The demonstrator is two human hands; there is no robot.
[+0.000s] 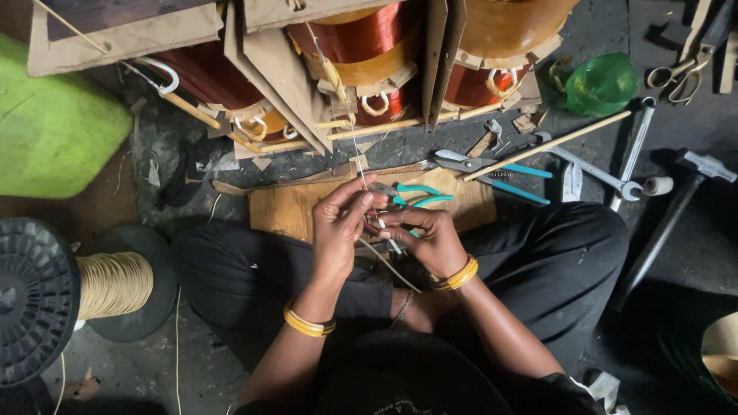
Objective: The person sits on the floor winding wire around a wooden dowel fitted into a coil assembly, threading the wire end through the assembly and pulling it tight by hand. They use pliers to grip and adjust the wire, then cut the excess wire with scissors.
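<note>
Head view: both hands [388,230] pinch thin wire [358,165] over cardboard sheet [296,207].

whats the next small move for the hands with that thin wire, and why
Probably a short pull with the left hand to draw the thin wire taut. The wire runs from the copper coils down into both hands, and the right hand pinches it beside small teal-handled pliers, so the hands seem set for working its end. The exact grip is hidden by the fingers.

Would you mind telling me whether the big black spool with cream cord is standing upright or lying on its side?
On its side: the big black spool shows its round flange edge-on left, cream cord winding running sideways.
</note>
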